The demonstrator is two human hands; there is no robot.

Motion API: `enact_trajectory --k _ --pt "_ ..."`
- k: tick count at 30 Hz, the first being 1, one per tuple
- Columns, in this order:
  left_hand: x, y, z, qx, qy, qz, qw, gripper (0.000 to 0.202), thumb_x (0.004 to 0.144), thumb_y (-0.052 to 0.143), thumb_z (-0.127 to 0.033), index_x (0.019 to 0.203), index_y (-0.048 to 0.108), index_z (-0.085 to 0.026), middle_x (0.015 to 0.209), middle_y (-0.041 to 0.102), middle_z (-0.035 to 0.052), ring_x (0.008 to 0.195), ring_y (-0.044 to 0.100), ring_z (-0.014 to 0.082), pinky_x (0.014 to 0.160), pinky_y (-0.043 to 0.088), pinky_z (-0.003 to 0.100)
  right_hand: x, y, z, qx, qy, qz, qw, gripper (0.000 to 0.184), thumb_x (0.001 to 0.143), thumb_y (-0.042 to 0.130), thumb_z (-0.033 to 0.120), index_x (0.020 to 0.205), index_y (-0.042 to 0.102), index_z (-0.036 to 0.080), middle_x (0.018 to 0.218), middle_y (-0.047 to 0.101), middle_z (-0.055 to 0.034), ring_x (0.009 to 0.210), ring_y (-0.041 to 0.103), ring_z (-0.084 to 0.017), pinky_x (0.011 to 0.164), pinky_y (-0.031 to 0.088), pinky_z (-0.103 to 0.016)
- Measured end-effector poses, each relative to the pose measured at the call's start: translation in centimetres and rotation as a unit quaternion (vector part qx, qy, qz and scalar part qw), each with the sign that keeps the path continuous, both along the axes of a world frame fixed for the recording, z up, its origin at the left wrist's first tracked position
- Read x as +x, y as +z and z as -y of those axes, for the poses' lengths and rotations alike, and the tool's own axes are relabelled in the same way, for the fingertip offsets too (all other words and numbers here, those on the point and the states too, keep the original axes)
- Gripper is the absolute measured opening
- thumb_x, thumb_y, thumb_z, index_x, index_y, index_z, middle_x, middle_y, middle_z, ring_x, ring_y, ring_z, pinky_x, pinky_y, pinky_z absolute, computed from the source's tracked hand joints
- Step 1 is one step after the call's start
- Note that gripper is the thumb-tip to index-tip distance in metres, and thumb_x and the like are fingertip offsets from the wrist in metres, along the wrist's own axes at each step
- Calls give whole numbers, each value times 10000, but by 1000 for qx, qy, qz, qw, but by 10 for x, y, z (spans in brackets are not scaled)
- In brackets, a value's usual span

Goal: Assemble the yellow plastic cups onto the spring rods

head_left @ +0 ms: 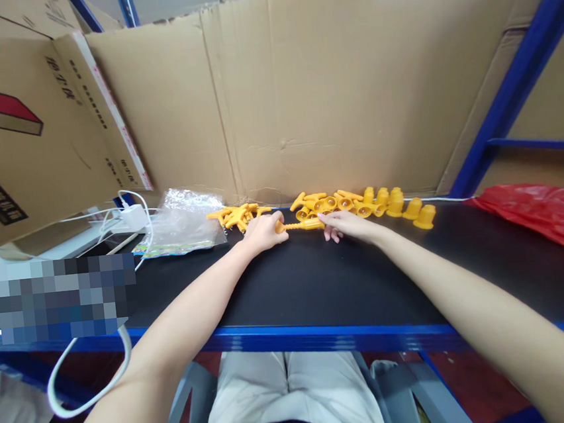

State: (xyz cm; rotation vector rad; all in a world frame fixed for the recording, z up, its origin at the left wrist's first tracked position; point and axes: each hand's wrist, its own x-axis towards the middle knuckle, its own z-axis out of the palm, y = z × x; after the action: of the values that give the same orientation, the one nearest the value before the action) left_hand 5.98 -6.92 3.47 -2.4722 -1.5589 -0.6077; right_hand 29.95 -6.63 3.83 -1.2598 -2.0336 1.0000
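Note:
Over the black tabletop, my left hand (267, 233) is closed around the handle end of a yellow part with a twisted, screw-like shaft (292, 226). The shaft runs to the right and meets a yellow ribbed sleeve (313, 224). My right hand (340, 224) pinches the sleeve's right end between thumb and fingers. How far the shaft goes inside the sleeve cannot be seen. Behind my left hand lies a pile of yellow handled parts (239, 217). Several hollow yellow pieces (331, 203) lie behind my right hand, and flanged yellow caps (425, 217) stand to its right.
A clear plastic bag (180, 221) lies left of the pile, near a white charger (133, 217) with cables. Red plastic (541, 213) rests at the right. Cardboard (330, 94) walls the back, a blue frame post (513, 76) rises at right, and a blue rail (324, 334) edges the front.

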Motion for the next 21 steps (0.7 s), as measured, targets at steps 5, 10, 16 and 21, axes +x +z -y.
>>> enact_trajectory --k 5,10,16,21 --pt "0 -1 -2 -11 8 2 1000 313 690 539 -351 976 554 -226 826 633 19 758 589 188 642 412 265 2 -1 -1 -17 -3 -4 1000 395 804 494 535 847 536 144 740 621 -53 531 526 -85 483 355 -229" --pt "-1 -1 -3 -14 11 8 1000 309 685 548 -343 970 560 -225 824 638 19 772 593 191 643 411 264 7 -5 -3 -33 10 -64 997 497 672 701 333 1064 424 202 837 601 -5 606 569 -93 539 386 -230" --pt "-1 -2 -1 3 7 7 1000 306 683 542 -341 967 558 -228 828 638 21 776 590 194 643 408 265 8 -3 -3 -31 17 -56 998 348 745 605 461 868 495 155 805 651 -66 576 560 -101 536 375 -244" --pt "0 -2 -1 5 4 6 1000 303 688 534 -344 969 560 -234 824 632 20 764 591 197 640 413 269 5 -2 -4 -31 5 -36 999 444 813 455 568 729 524 137 723 645 -82 533 538 -93 512 366 -240"
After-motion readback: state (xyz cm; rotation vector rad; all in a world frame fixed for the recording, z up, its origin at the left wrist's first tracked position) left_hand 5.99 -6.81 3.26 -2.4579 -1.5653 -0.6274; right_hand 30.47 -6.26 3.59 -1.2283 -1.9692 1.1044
